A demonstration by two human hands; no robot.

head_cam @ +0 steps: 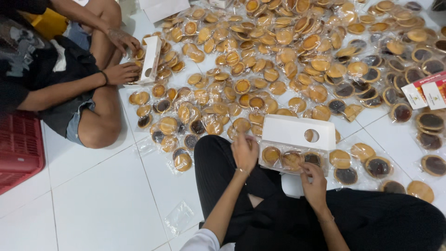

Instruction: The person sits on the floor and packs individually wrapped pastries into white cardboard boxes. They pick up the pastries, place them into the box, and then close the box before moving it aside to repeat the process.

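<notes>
A white cardboard box (297, 131) with a round hole in its raised lid rests on my knee, holding three wrapped round tarts (291, 159) in a row. My left hand (245, 151) hovers at the box's left end, fingers bent, beside the leftmost tart. At the box's front edge my right hand (314, 179) pinches the clear wrapper of a tart. Whether the left hand grips anything I cannot tell.
Several clear-wrapped tarts (288, 56), golden and dark-filled, cover the white tiled floor ahead. Another person sits at the left, both hands on a second white box (150, 59). A red crate (18, 148) stands far left. Red-and-white flat boxes (425, 93) lie at right. An empty wrapper (179, 217) lies near me.
</notes>
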